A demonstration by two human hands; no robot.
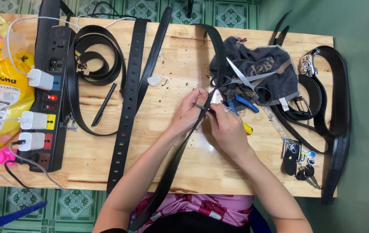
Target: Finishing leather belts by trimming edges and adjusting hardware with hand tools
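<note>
Two hands meeting mid-desk (184, 168): left hand (189, 113) pinching black belt (180, 151) with small metal piece; right hand (225, 127) closed, gripping it alongside. Scissors (247, 81) on grey cloth (275, 64) nearby.

A: Left of table (184, 172)?
B: Power strip (51, 97), coiled belt (96, 56) beside it, pen (104, 105) next, then flat strap (129, 99)

A: Right?
B: Scissors (247, 80) on cloth (258, 64), keys (299, 157) at near edge

The small metal piece (199, 105) pinched on the black belt (180, 151) is too tiny to identify.
</note>
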